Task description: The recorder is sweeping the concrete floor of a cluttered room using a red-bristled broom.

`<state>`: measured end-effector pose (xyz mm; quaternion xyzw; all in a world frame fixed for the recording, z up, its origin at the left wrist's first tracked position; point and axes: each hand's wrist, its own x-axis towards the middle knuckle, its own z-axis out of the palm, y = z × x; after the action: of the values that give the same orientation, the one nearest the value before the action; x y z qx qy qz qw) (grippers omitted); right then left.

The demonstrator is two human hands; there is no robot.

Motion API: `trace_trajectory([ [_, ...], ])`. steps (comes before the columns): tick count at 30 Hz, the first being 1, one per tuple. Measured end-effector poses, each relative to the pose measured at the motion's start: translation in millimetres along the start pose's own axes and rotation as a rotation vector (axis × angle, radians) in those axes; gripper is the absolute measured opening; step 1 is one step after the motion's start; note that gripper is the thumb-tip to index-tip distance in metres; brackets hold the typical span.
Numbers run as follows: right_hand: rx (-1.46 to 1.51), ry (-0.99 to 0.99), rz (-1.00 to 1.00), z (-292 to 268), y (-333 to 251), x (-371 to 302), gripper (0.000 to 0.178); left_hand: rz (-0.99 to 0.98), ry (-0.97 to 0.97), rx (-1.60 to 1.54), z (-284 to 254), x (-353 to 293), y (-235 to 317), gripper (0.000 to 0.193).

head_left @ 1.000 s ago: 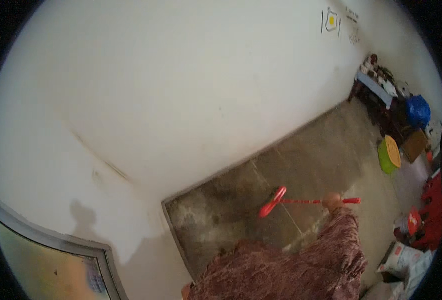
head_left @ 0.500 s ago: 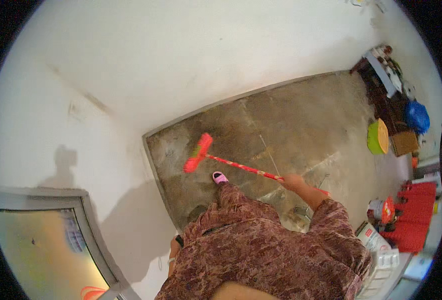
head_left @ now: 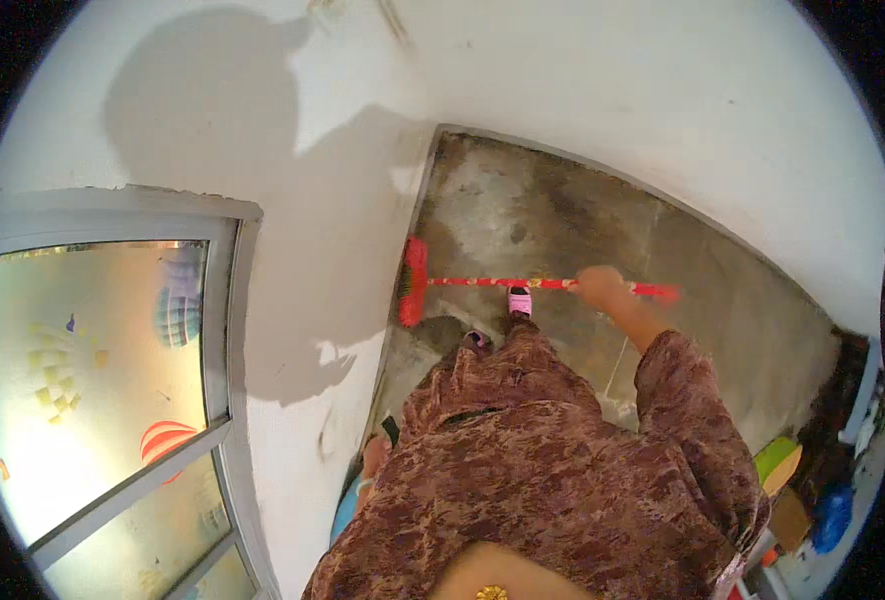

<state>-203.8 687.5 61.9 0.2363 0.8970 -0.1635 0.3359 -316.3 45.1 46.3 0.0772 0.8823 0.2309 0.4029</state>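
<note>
Over stained floor (head_left: 583,235) (white walls (head_left: 663,90) beside) extends a broom (head_left: 483,283).

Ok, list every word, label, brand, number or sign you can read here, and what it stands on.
No readable text in view.
Red broom: pale marks along the handle, no lettering I can make out.
Glass panel: coloured pictures, no words I can make out.
Blue bag and brown box: too small and blurred to tell.
</note>
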Motion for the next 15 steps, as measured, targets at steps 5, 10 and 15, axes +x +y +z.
trace_trajectory([
  [5, -0.112, -0.054, -0.061, -68, 40, 66, 0.051, -0.115, 0.036, -0.174, 36, -15, 36, 0.023],
  [10, -0.12, -0.097, 0.068, -102, 80, 94, 0.051, -0.214, 0.083, -0.349, 44, -8, 60, 0.023],
  [15, -0.029, -0.062, 0.134, -81, 114, 70, 0.047, -0.482, 0.053, -0.643, 46, 6, 107, 0.023],
])
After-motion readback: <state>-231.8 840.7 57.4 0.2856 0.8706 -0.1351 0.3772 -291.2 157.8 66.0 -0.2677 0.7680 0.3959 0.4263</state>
